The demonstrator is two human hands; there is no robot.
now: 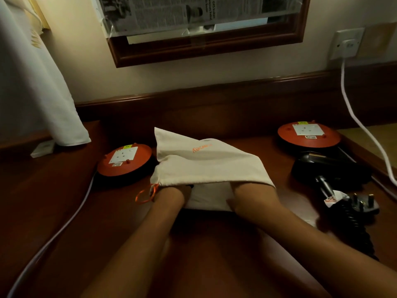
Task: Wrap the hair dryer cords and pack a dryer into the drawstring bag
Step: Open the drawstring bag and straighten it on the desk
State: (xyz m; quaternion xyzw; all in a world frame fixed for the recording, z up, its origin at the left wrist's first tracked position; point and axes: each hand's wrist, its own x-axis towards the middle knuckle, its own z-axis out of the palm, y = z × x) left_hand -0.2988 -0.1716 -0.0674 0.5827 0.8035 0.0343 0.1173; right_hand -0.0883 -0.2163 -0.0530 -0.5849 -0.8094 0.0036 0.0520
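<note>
A cream drawstring bag (204, 164) with orange lettering lies in the middle of the wooden desk, its mouth towards me. My left hand (171, 196) and my right hand (253, 196) both reach into the mouth; the cloth hides the fingers. A dark sliver shows inside the opening by my left hand; what it is I cannot tell. The orange drawstring (146, 194) loops out at the bag's left corner. A black hair dryer (328, 168) lies at the right, with a white tag, a coiled black cord (354, 222) and its plug (363, 203).
Two orange cord reels sit on the desk, one left of the bag (124, 162) and one at the back right (309, 134). A white cable (352, 108) hangs from a wall socket (348, 46). A pale curtain (32, 82) hangs at the left.
</note>
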